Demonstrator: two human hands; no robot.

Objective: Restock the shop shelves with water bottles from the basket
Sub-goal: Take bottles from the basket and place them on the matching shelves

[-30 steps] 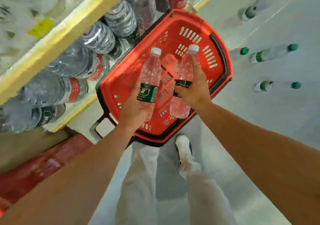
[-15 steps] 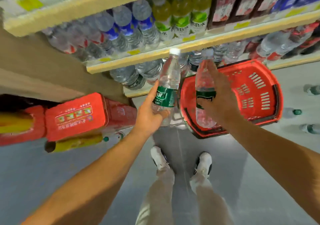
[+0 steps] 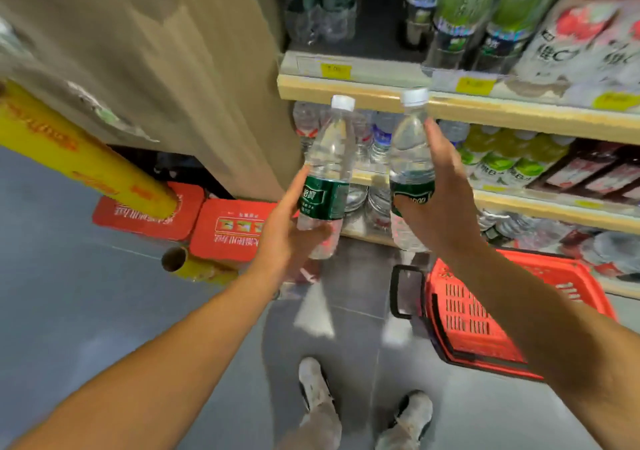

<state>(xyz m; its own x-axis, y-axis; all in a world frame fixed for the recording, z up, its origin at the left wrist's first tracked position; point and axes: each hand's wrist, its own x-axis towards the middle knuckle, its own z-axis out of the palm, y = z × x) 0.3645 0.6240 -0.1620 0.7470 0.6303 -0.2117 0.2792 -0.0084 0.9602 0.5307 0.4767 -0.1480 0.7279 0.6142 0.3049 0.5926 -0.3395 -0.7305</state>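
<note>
Fingers of the left hand (image 3: 287,231) and right hand (image 3: 440,207) each clasped a green-labelled water bottle (image 3: 327,179), both upright. Half a second earlier they hung just above the red basket (image 3: 485,325); now they had risen to the middle shelf (image 3: 519,119), so placement looked imminent.

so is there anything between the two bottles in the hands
No. In the head view the left bottle and right bottle are apart; through the gap only shelved bottles show behind.
</note>
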